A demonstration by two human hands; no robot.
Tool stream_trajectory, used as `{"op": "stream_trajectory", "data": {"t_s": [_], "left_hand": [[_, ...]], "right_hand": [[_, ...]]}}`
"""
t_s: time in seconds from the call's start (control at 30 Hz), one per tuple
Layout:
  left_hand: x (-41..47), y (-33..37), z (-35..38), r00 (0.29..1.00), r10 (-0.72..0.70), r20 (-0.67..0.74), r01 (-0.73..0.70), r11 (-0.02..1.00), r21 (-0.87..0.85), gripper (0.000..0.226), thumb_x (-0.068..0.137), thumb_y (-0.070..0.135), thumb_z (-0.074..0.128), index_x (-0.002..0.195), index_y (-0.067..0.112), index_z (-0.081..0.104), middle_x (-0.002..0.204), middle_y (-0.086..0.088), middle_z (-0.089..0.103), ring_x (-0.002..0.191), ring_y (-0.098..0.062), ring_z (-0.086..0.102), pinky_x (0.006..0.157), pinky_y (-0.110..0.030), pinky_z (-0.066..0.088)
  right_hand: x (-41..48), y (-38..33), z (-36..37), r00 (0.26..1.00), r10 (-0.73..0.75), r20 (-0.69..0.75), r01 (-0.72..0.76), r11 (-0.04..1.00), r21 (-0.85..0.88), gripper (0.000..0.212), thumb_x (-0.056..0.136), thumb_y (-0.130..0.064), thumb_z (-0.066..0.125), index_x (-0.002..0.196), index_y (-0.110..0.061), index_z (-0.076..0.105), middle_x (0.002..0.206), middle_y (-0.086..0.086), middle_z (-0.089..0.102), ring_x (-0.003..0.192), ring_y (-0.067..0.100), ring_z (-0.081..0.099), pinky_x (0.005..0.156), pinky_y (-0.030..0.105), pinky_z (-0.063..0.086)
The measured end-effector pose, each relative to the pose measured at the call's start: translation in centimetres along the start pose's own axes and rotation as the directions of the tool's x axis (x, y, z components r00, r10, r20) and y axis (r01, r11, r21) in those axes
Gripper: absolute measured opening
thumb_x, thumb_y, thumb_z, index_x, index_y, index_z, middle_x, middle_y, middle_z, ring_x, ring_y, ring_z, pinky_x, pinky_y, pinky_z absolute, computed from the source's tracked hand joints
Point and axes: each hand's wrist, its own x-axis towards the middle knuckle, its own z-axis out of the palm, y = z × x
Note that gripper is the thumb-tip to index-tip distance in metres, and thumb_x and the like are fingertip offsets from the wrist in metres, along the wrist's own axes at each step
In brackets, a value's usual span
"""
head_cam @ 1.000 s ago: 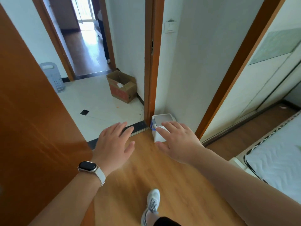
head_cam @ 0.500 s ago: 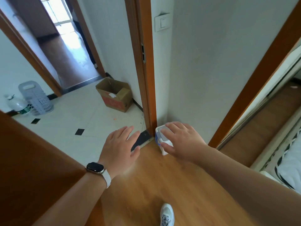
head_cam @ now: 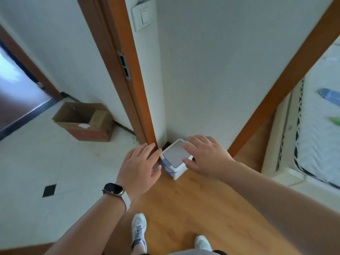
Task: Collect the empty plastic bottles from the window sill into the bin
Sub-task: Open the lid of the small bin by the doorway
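A small white bin (head_cam: 174, 159) with a grey lid and a blue trim stands on the wooden floor, in the corner against the wall beside the door frame. My right hand (head_cam: 206, 156) hovers over its right side with fingers spread, fingertips at the lid. My left hand (head_cam: 139, 166), a watch on its wrist, is spread just left of the bin and holds nothing. On the mattress at the far right lie a blurred blue bottle (head_cam: 330, 95) and a green object (head_cam: 334, 120). No window sill is in view.
The orange door frame (head_cam: 132, 74) rises right behind the bin. An open cardboard box (head_cam: 84, 122) sits on the white tiled floor beyond the doorway. A white mattress (head_cam: 320, 137) fills the right edge. My two white shoes (head_cam: 138, 230) stand on the wood floor below.
I have stepped closer to the bin and the view has swung right. Both hands have come down near the bin, the right one over its lid.
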Motion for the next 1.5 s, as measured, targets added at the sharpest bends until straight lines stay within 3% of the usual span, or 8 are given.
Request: {"op": "stream_trajectory", "data": {"t_s": [0.2, 0.3, 0.43, 0.7, 0.97, 1.27, 1.4, 1.5], "left_hand": [[3.6, -10.1, 3.4, 0.986, 0.162, 0.033, -0.156, 0.979, -0.131, 0.042, 0.090, 0.034, 0.061, 0.129, 0.017, 0.061, 0.131, -0.008, 0.062, 0.121, -0.027, 0.057, 0.099, -0.041, 0.047], [5.6, -14.3, 5.2, 0.968, 0.238, 0.075, -0.223, 0.959, -0.173, 0.042, 0.088, 0.032, 0.063, 0.128, 0.017, 0.061, 0.131, -0.008, 0.062, 0.122, -0.027, 0.057, 0.100, -0.043, 0.046], [7.9, -16.8, 7.7, 0.944, 0.307, 0.119, -0.276, 0.935, -0.223, 0.043, 0.086, 0.028, 0.066, 0.126, 0.016, 0.062, 0.129, -0.007, 0.063, 0.121, -0.028, 0.058, 0.098, -0.045, 0.048], [12.0, -16.2, 14.2, 0.858, 0.436, 0.270, -0.377, 0.893, -0.246, 0.042, 0.088, 0.029, 0.062, 0.128, 0.017, 0.062, 0.134, -0.008, 0.061, 0.125, -0.028, 0.055, 0.101, -0.045, 0.046], [16.0, -14.1, 20.8, 0.840, 0.427, 0.335, -0.334, 0.893, -0.302, 0.042, 0.091, 0.029, 0.059, 0.131, 0.017, 0.062, 0.137, -0.005, 0.059, 0.130, -0.025, 0.050, 0.107, -0.041, 0.039], [19.4, -13.1, 33.7, 0.791, 0.355, 0.498, -0.251, 0.931, -0.264, 0.050, 0.091, 0.032, 0.057, 0.138, 0.015, 0.055, 0.146, -0.011, 0.050, 0.138, -0.030, 0.042, 0.111, -0.042, 0.035], [19.0, -12.7, 41.0, 0.722, 0.363, 0.589, -0.280, 0.932, -0.231, 0.057, 0.092, 0.038, 0.055, 0.144, 0.017, 0.044, 0.153, -0.013, 0.039, 0.143, -0.032, 0.034, 0.114, -0.044, 0.031], [17.7, -12.8, 46.3, 0.678, 0.404, 0.614, -0.321, 0.914, -0.247, 0.061, 0.086, 0.036, 0.063, 0.140, 0.016, 0.041, 0.149, -0.017, 0.042, 0.138, -0.035, 0.041, 0.110, -0.046, 0.036]], "right_hand": [[6.5, -4.1, 1.7, 0.976, 0.215, -0.029, -0.214, 0.976, 0.049, 0.051, 0.094, -0.050, 0.040, 0.135, -0.023, 0.051, 0.139, 0.004, 0.050, 0.130, 0.024, 0.043, 0.105, 0.039, 0.033], [9.1, -5.4, 2.4, 0.954, 0.298, 0.012, -0.299, 0.952, 0.062, 0.052, 0.097, -0.052, 0.037, 0.141, -0.026, 0.041, 0.148, -0.001, 0.039, 0.137, 0.019, 0.030, 0.109, 0.034, 0.023], [10.9, -6.3, 3.9, 0.931, 0.364, 0.030, -0.365, 0.929, 0.066, 0.054, 0.097, -0.052, 0.034, 0.144, -0.025, 0.039, 0.148, -0.002, 0.038, 0.137, 0.018, 0.030, 0.108, 0.032, 0.024], [12.9, -3.4, 9.5, 0.899, 0.413, 0.144, -0.431, 0.893, 0.129, 0.055, 0.096, -0.051, 0.034, 0.142, -0.022, 0.042, 0.146, 0.001, 0.040, 0.134, 0.021, 0.034, 0.107, 0.037, 0.031], [16.4, 1.8, 17.5, 0.894, 0.407, 0.185, -0.443, 0.861, 0.249, 0.055, 0.096, -0.050, 0.037, 0.142, -0.021, 0.043, 0.149, 0.004, 0.039, 0.138, 0.023, 0.032, 0.110, 0.040, 0.027], [21.2, 7.0, 29.6, 0.858, 0.465, 0.218, -0.513, 0.799, 0.315, 0.051, 0.093, -0.048, 0.044, 0.133, -0.017, 0.051, 0.139, 0.008, 0.049, 0.130, 0.028, 0.042, 0.105, 0.044, 0.036], [23.5, 8.3, 35.9, 0.848, 0.476, 0.234, -0.529, 0.786, 0.320, 0.050, 0.093, -0.047, 0.046, 0.133, -0.017, 0.052, 0.139, 0.009, 0.049, 0.129, 0.029, 0.043, 0.104, 0.044, 0.036], [25.1, 9.0, 40.6, 0.833, 0.493, 0.251, -0.552, 0.770, 0.321, 0.052, 0.095, -0.047, 0.043, 0.138, -0.019, 0.047, 0.145, 0.007, 0.044, 0.134, 0.027, 0.037, 0.107, 0.044, 0.032]]}}
